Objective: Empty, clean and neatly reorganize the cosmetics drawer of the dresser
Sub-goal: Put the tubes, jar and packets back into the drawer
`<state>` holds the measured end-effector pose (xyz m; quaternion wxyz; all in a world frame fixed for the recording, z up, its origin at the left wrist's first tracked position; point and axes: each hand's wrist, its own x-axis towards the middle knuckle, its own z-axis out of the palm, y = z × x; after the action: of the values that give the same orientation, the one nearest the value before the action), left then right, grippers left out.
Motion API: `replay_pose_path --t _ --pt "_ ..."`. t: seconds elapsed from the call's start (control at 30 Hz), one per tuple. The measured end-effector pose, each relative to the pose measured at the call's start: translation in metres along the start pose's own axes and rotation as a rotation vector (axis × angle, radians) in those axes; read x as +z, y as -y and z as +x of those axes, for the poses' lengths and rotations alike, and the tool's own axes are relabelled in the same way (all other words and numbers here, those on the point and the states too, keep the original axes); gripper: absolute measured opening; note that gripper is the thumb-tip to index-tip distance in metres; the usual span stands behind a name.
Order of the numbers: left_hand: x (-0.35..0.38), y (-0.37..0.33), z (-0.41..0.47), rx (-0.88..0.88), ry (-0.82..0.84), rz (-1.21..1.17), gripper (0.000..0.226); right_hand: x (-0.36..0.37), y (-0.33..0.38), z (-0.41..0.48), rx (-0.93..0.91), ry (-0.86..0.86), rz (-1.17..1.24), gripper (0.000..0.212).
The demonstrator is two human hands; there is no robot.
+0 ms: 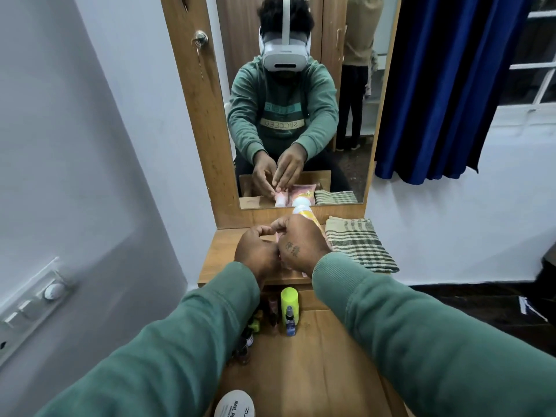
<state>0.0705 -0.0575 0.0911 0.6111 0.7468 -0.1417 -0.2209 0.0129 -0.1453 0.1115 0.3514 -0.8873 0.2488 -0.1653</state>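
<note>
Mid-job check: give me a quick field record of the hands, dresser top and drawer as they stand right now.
left hand: over the dresser top, pinching a small pink tube (clearest in the mirror)
right hand: pinching the same tube
dresser top: yellow tube lying by the right hand; folded striped cloth at right
drawer: open, not emptied; lime-green bottle, small blue bottle, more small bottles at left
nearest camera: white nail polish remover bottle, partly cut off

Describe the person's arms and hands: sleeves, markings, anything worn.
Green sweatshirt sleeves with ribbed cuffs cover both arms: left sleeve, right sleeve. The left hand is bare; the right hand, also ungloved, bears a small dark tattoo on its back.
</note>
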Motion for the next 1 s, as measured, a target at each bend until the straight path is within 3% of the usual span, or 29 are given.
replay_pose_path --t 0.17,0.37,0.5,0.7,0.87,1.0 --pt "0.009 0.0 -0.001 0.026 -0.047 0.039 0.022 -0.009 -0.005 0.0 0.006 -0.018 -0.012 0.04" --pt "0.022 0.001 0.009 0.219 -0.145 0.293 0.027 -0.033 -0.035 0.015 0.093 -0.247 -0.066 0.041" --pt "0.036 -0.007 0.015 0.328 -0.147 0.614 0.029 -0.04 -0.048 0.018 0.216 -0.169 -0.062 0.029" --pt "0.048 -0.012 0.017 0.255 -0.161 0.841 0.035 -0.036 -0.059 0.023 0.293 -0.136 0.187 0.015" --pt "0.049 -0.013 0.016 0.227 -0.129 0.809 0.037 -0.045 -0.061 0.019 0.331 -0.132 0.477 0.026" --pt "0.058 -0.016 0.006 0.233 -0.094 0.859 0.045 -0.049 -0.06 0.013 0.356 -0.132 0.509 0.05"
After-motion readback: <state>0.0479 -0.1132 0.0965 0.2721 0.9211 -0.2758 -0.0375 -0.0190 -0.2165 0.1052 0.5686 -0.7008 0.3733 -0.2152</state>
